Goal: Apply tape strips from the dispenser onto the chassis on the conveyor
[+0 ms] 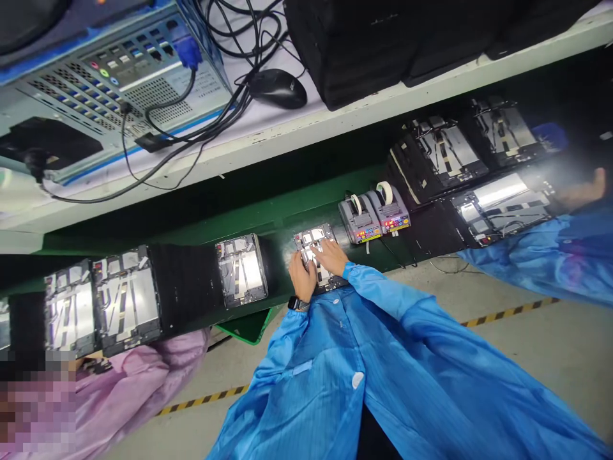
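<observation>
An opened tablet [330, 281] with bare silver battery plates and dark ribbon strips lies on the green bench in front of me. My left hand [302, 278], a watch on its wrist, rests on the tablet's left edge with thumb and fingers apart. My right hand [331, 257] reaches in from the right, its fingers stretched over the middle of the same tablet. No held part shows in either hand, though what lies beneath the fingertips is hidden. Just right of the tablet stand two grey tape dispensers [376, 217] with lit displays and white rolls.
Another opened tablet [242, 271] lies to my left, and more [127, 294] sit beside a co-worker's pink sleeve [148, 370]. At right, a co-worker's hand [587, 190] is near a tablet [507, 204]. The shelf above holds a computer case [158, 83], cables and a mouse [278, 88].
</observation>
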Action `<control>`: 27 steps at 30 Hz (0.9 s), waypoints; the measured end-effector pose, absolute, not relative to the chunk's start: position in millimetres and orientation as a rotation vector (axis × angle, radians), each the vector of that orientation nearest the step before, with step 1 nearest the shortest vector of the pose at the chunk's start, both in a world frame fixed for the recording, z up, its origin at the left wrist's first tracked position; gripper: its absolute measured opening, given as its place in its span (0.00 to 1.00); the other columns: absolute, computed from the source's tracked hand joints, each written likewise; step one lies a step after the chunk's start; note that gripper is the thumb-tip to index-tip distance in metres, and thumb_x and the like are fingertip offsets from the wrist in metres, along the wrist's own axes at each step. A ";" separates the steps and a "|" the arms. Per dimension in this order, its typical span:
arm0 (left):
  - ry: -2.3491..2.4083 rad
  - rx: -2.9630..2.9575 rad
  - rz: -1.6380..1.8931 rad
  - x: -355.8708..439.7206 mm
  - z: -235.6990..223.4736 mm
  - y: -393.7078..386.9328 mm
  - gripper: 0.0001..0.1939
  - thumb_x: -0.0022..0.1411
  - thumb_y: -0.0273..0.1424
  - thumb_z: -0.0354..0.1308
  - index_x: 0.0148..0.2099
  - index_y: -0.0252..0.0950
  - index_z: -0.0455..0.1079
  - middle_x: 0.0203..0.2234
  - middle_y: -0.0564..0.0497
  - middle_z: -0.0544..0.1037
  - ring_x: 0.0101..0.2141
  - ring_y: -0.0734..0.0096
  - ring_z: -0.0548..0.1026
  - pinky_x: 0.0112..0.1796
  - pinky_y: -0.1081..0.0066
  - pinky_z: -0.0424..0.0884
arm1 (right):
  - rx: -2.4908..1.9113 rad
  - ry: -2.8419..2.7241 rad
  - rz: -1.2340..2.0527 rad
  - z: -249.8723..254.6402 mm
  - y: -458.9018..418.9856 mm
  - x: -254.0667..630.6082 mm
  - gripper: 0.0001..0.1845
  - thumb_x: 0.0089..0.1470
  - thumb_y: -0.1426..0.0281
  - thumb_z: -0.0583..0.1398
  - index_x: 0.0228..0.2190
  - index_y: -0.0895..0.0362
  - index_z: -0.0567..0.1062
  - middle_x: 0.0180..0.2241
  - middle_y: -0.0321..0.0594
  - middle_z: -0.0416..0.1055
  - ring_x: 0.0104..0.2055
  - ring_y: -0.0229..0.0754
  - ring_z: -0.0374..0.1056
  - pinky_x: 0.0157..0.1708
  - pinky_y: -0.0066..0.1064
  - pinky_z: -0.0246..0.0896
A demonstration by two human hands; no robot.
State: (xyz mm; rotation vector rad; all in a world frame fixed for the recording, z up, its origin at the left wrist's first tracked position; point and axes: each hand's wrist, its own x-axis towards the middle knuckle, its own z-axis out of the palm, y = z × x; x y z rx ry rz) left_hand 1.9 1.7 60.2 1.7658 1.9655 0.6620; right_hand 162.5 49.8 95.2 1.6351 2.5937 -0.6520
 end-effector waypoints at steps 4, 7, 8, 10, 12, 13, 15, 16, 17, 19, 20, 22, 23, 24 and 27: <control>2.037 1.318 0.749 -8.3 41.2 30.0 0.26 0.68 0.39 0.55 0.63 0.32 0.64 0.55 0.35 0.74 0.49 0.60 0.77 0.53 0.60 0.72 | 1.579 2.622 -0.654 86.7 52.9 169.8 0.28 0.70 0.62 0.51 0.68 0.50 0.63 0.56 0.53 0.68 0.57 0.55 0.59 0.57 0.44 0.50; 1.940 1.140 0.752 -15.2 32.5 41.1 0.20 0.68 0.38 0.56 0.57 0.34 0.70 0.49 0.41 0.78 0.44 0.66 0.78 0.48 0.66 0.74 | 1.638 2.617 -0.662 85.6 48.0 181.0 0.28 0.70 0.60 0.51 0.68 0.51 0.64 0.54 0.54 0.68 0.55 0.56 0.59 0.57 0.45 0.51; 1.918 1.109 0.766 -17.1 30.7 42.3 0.19 0.68 0.38 0.56 0.56 0.35 0.71 0.48 0.42 0.79 0.44 0.66 0.78 0.48 0.67 0.74 | 1.685 2.607 -0.668 85.2 44.0 185.5 0.28 0.70 0.60 0.51 0.67 0.52 0.65 0.53 0.54 0.68 0.55 0.56 0.60 0.56 0.45 0.51; 1.895 1.045 0.808 -20.0 27.7 42.4 0.17 0.67 0.38 0.57 0.55 0.35 0.72 0.47 0.43 0.79 0.44 0.67 0.78 0.48 0.67 0.73 | 1.850 2.577 -0.714 81.5 31.7 198.2 0.27 0.70 0.61 0.51 0.65 0.52 0.69 0.51 0.53 0.69 0.54 0.55 0.60 0.56 0.45 0.53; 1.859 0.971 0.867 -22.2 24.2 41.3 0.17 0.66 0.37 0.58 0.53 0.36 0.72 0.46 0.44 0.79 0.44 0.68 0.78 0.49 0.67 0.73 | 2.212 2.462 -0.828 72.0 15.5 218.5 0.23 0.69 0.62 0.52 0.58 0.53 0.76 0.48 0.51 0.70 0.53 0.53 0.62 0.56 0.43 0.56; 1.835 0.931 0.903 -23.2 21.9 40.7 0.16 0.65 0.36 0.58 0.53 0.36 0.72 0.46 0.45 0.79 0.45 0.68 0.77 0.50 0.67 0.72 | 2.496 2.317 -0.912 65.0 7.4 232.0 0.21 0.68 0.62 0.52 0.54 0.54 0.79 0.46 0.50 0.71 0.52 0.52 0.64 0.55 0.41 0.58; 1.797 0.861 0.967 -24.8 16.4 40.3 0.16 0.63 0.36 0.59 0.52 0.36 0.72 0.46 0.46 0.78 0.45 0.68 0.77 0.52 0.66 0.71 | 3.188 1.691 -1.147 48.4 -5.4 264.9 0.18 0.65 0.61 0.55 0.44 0.57 0.80 0.41 0.47 0.73 0.45 0.47 0.68 0.49 0.36 0.65; 1.787 0.836 0.994 -25.4 13.5 40.4 0.16 0.63 0.36 0.60 0.52 0.37 0.73 0.46 0.47 0.78 0.46 0.68 0.76 0.52 0.66 0.71 | 3.465 1.255 -1.257 40.1 -8.9 282.9 0.16 0.63 0.61 0.56 0.41 0.58 0.79 0.37 0.44 0.73 0.40 0.44 0.69 0.43 0.34 0.67; 1.787 0.819 1.018 -25.7 11.0 40.8 0.16 0.63 0.37 0.60 0.51 0.37 0.73 0.45 0.47 0.78 0.46 0.68 0.76 0.53 0.66 0.70 | 3.637 0.841 -1.351 32.4 -10.2 301.0 0.15 0.61 0.60 0.57 0.39 0.58 0.78 0.33 0.41 0.72 0.35 0.42 0.69 0.37 0.31 0.68; 1.801 0.804 1.047 -25.6 8.0 42.0 0.15 0.62 0.37 0.60 0.49 0.37 0.73 0.44 0.48 0.78 0.46 0.68 0.75 0.54 0.65 0.69 | 3.748 0.360 -1.453 20.4 -6.0 333.4 0.14 0.59 0.60 0.58 0.36 0.59 0.76 0.26 0.36 0.70 0.28 0.38 0.67 0.27 0.27 0.65; 1.807 0.801 1.052 -25.3 7.8 42.4 0.15 0.63 0.37 0.60 0.49 0.37 0.73 0.43 0.49 0.78 0.46 0.68 0.75 0.54 0.65 0.69 | 3.753 0.282 -1.500 16.3 -1.2 346.3 0.14 0.59 0.60 0.58 0.35 0.59 0.75 0.24 0.34 0.68 0.25 0.37 0.66 0.24 0.25 0.63; 1.806 0.793 1.046 -24.8 9.9 42.2 0.14 0.63 0.38 0.60 0.48 0.37 0.73 0.43 0.49 0.78 0.46 0.68 0.75 0.53 0.66 0.69 | 3.765 0.161 -1.669 11.2 11.4 363.4 0.13 0.58 0.60 0.59 0.33 0.58 0.74 0.23 0.33 0.68 0.23 0.34 0.65 0.21 0.23 0.61; 1.799 0.785 1.038 -24.7 11.8 41.5 0.14 0.62 0.38 0.60 0.48 0.37 0.73 0.43 0.49 0.78 0.45 0.69 0.76 0.52 0.66 0.70 | 3.771 0.066 -1.783 9.7 18.0 367.9 0.13 0.57 0.60 0.61 0.32 0.58 0.73 0.22 0.32 0.68 0.22 0.33 0.64 0.20 0.21 0.60; 1.788 0.772 1.027 -24.8 13.8 40.4 0.14 0.62 0.39 0.60 0.47 0.37 0.74 0.43 0.49 0.79 0.45 0.69 0.76 0.50 0.67 0.71 | 3.774 -0.030 -1.887 8.7 23.8 370.3 0.12 0.55 0.61 0.63 0.31 0.58 0.73 0.22 0.32 0.68 0.21 0.32 0.64 0.19 0.21 0.60; 1.750 0.707 0.995 -25.8 18.0 35.6 0.15 0.63 0.41 0.59 0.46 0.37 0.73 0.42 0.49 0.79 0.41 0.70 0.77 0.42 0.70 0.73 | 3.800 -0.190 -1.972 6.1 33.2 371.4 0.13 0.50 0.63 0.68 0.29 0.58 0.72 0.21 0.29 0.67 0.20 0.31 0.63 0.18 0.19 0.59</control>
